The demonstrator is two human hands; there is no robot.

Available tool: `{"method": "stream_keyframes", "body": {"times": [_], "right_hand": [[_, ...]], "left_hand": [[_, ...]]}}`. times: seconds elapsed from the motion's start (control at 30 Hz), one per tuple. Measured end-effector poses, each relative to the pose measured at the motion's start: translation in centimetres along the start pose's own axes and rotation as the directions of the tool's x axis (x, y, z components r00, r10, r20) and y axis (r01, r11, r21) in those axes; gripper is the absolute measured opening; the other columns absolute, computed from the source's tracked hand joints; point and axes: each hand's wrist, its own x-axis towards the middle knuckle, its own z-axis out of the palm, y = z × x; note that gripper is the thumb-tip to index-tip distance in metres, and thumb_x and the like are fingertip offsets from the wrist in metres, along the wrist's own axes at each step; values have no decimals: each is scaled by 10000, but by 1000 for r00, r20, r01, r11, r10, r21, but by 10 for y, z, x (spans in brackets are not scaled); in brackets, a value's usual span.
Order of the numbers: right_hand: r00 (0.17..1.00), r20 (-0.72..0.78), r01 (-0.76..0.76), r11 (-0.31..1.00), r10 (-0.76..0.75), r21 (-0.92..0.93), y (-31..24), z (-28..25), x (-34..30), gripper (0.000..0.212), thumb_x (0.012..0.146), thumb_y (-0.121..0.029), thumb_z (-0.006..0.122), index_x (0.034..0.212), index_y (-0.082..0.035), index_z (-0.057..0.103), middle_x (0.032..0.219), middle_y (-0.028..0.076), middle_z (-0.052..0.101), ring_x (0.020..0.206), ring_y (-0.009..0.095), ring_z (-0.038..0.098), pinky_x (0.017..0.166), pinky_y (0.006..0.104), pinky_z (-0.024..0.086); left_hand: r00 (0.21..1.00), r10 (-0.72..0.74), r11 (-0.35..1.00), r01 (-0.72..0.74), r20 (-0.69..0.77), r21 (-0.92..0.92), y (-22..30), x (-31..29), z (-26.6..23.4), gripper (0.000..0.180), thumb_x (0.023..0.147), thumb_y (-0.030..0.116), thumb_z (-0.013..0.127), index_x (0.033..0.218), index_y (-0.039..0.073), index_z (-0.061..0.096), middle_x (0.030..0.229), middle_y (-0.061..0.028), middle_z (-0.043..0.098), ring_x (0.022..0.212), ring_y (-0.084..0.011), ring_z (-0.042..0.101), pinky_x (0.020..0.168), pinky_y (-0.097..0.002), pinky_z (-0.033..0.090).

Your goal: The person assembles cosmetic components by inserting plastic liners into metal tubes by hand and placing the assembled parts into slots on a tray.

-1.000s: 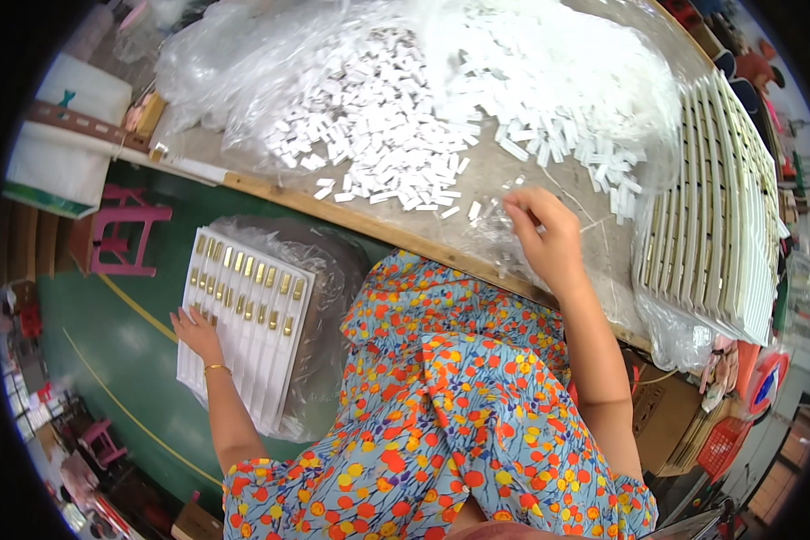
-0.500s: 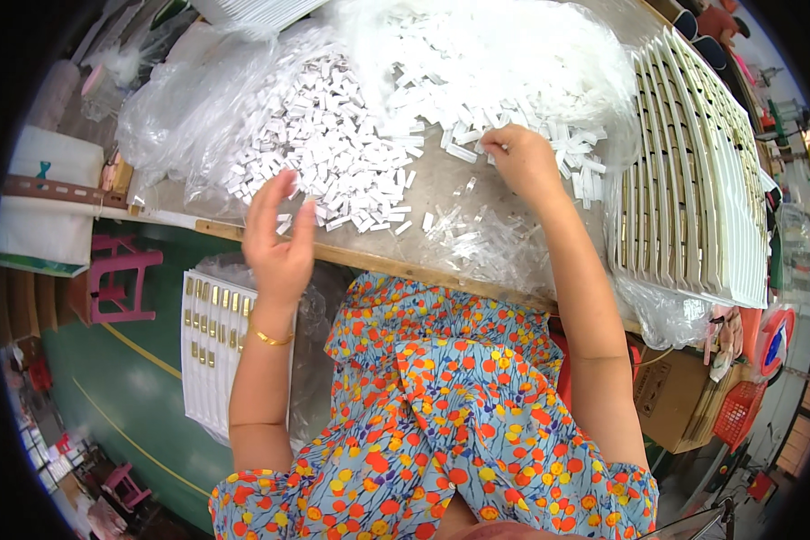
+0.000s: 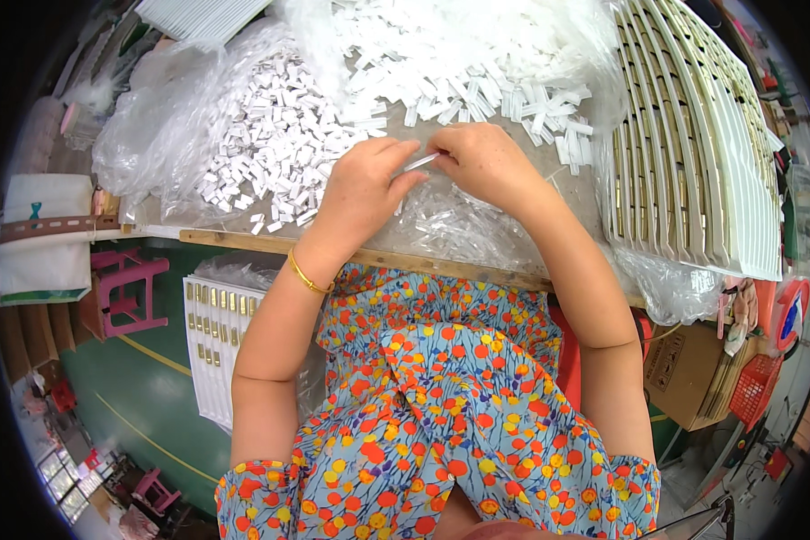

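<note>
A narrow white-clear plastic strip spans the gap between my two hands above the table. My right hand pinches its right end with curled fingers. My left hand is curved round its left end, thumb below and forefinger above; the exact contact there is partly hidden. To the left lies a heap of short white pieces. Longer white-clear strips lie spread at the far side of the table, partly on clear plastic film. Just below my hands is a scatter of thin clear slivers.
White trays with rows of gold-coloured pieces stand stacked at the right. Another such tray is low on the left, below the wooden table edge. Clear plastic bags crowd the left. A pink stool stands on the green floor.
My right hand has come back from the far strips with one strip. My left hand, open by the short pieces before, has moved right to meet it. The view has shifted slightly.
</note>
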Motion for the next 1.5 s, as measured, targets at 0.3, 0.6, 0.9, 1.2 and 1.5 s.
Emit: {"method": "stream_keyframes", "body": {"times": [0.3, 0.6, 0.9, 1.2, 1.5], "right_hand": [[992, -92, -78, 988, 91, 131, 31, 4, -11, 109, 758, -134, 612, 848, -98, 662, 817, 82, 623, 772, 276, 601, 694, 370, 476], [1000, 7, -29, 998, 29, 46, 29, 14, -6, 151, 764, -155, 620, 897, -91, 653, 888, 71, 579, 800, 267, 582, 706, 353, 460], [987, 121, 119, 990, -109, -73, 40, 15, -13, 101, 748, -103, 595, 835, -54, 576, 855, 91, 550, 784, 281, 571, 685, 370, 457], [903, -121, 401, 910, -412, -103, 16, -8, -29, 191, 710, -22, 556, 898, -54, 554, 854, 89, 575, 779, 278, 583, 637, 352, 483], [912, -303, 310, 949, -278, 63, 1, -3, -53, 166, 703, -9, 578, 865, -38, 555, 731, 98, 544, 686, 288, 566, 574, 368, 462]], "left_hand": [[817, -547, 592, 530, 180, -607, -6, -16, 16, 163, 807, 42, 620, 955, -19, 591, 819, -69, 648, 711, -92, 590, 627, -210, 472], [738, -627, 351, 552, 249, -756, -7, -20, 15, 144, 823, 46, 603, 936, 4, 525, 859, -103, 649, 795, -121, 617, 666, -209, 483], [719, -588, 188, 568, 371, -802, -10, -17, 16, 129, 825, 30, 591, 931, 6, 521, 890, -143, 653, 785, -151, 634, 667, -225, 501], [722, -540, 149, 587, 432, -796, 5, -12, 26, 95, 835, 51, 583, 917, 20, 548, 860, -122, 650, 771, -169, 635, 667, -252, 503], [724, -458, -241, 456, 515, -857, 21, -28, 41, 167, 827, 56, 591, 984, 10, 556, 857, -95, 634, 727, -142, 596, 663, -223, 477]]}}
